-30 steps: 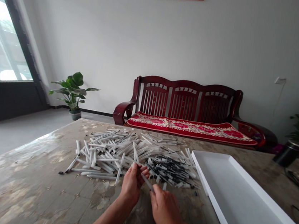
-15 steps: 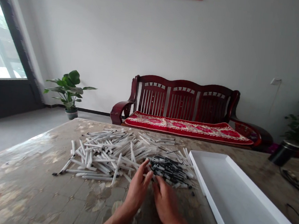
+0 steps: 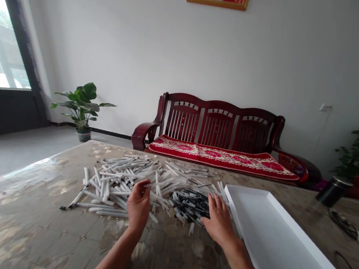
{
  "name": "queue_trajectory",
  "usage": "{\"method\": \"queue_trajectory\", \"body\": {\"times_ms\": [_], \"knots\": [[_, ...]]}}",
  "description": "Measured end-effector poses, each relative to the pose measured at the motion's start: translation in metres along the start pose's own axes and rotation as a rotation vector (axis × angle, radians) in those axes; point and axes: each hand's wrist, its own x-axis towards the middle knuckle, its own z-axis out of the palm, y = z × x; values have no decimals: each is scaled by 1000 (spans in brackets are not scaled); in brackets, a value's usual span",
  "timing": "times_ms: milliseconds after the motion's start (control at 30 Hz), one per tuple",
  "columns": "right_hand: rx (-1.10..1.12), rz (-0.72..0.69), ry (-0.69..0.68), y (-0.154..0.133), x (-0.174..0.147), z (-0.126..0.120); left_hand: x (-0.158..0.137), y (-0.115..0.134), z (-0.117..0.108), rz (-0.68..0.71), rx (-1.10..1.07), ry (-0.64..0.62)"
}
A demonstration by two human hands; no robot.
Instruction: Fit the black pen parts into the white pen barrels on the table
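A heap of white pen barrels (image 3: 118, 188) lies spread over the patterned tabletop. My left hand (image 3: 139, 205) is at its right side, fingers curled in a pinch on what looks like a white pen barrel (image 3: 152, 185). To the right is a smaller pile of black pen parts (image 3: 187, 202), some with clear or white pieces among them. My right hand (image 3: 220, 219) reaches over this pile's right edge, palm down with fingers spread, touching or just above it. Whether anything lies under those fingers is hidden.
A shallow white tray (image 3: 284, 241) stands right of my right hand. Beyond it are a black cylinder (image 3: 334, 191) and a dark cable (image 3: 344, 224). A red wooden bench (image 3: 219, 126) stands behind the table (image 3: 57, 241), with a potted plant (image 3: 85, 108) at the left.
My hands were together at the black pile and have moved apart. The left went left to the white barrels; the right went right, its fingers spreading over the black parts.
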Motion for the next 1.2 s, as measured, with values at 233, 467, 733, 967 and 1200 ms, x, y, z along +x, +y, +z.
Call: {"method": "queue_trajectory", "body": {"times_ms": [233, 467, 733, 967, 1200], "knots": [[-179, 14, -368, -3, 29, -22, -9, -9, -5, 363, 412, -148], [-306, -82, -305, -12, 26, -30, -47, -19, 8, 645, 773, -830], [-291, -95, -263, -8, 24, -25, -57, -18, 20, 579, 981, -990], [-226, -8, -289, 5, 37, -22, -61, -24, 20, 677, 1053, -894], [-214, -13, -320, -1, 33, -24, -65, -34, 46, 990, 1076, -891]]}}
